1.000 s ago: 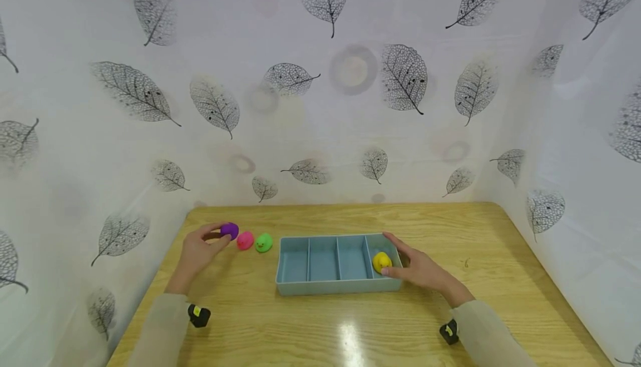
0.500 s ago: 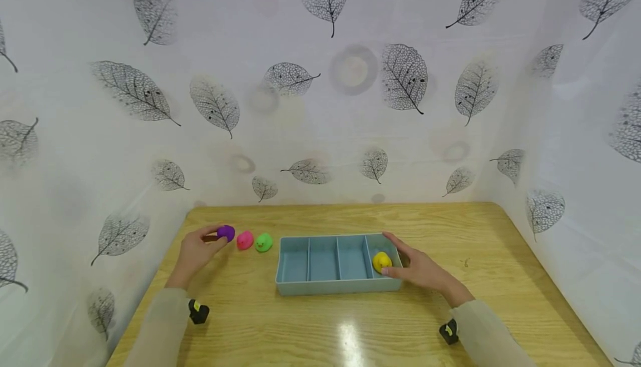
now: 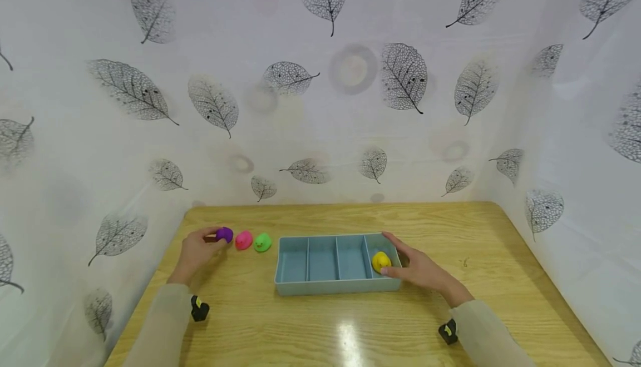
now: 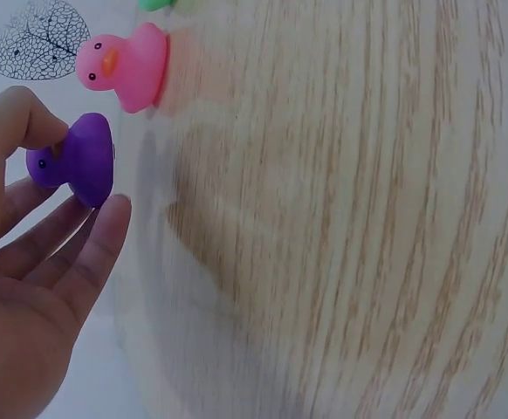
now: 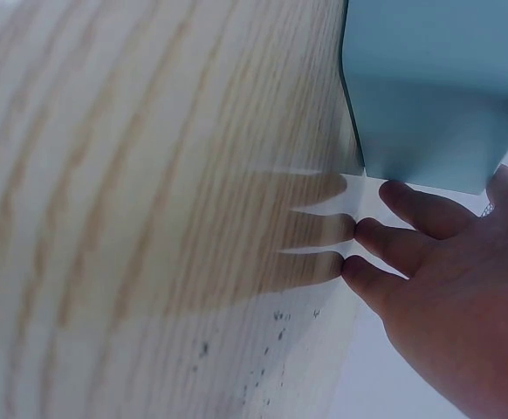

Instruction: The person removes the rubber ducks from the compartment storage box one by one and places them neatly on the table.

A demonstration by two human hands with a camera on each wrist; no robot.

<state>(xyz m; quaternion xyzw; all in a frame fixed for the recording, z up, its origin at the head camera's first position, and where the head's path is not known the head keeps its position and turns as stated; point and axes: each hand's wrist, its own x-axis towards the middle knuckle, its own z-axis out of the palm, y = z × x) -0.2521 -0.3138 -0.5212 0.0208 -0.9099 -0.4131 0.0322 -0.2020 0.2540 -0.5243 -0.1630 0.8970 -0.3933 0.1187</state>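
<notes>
With thumb and fingers my left hand pinches a purple rubber duck at the far left of the table. Whether its base touches the wood I cannot tell. To its right sit a pink rubber duck and a green rubber duck. A yellow rubber duck lies in the rightmost compartment of a blue-grey divided tray. My right hand holds that tray's right end, thumb over the rim beside the yellow duck. The right wrist view shows its other fingers outside, against the end wall.
The wooden table bears everything. Three other tray compartments hold nothing. A pale leaf-patterned sheet stands behind the table and along both sides.
My left hand has moved the purple duck slightly left and down, away from the pink one. The right hand and the tray stay in place.
</notes>
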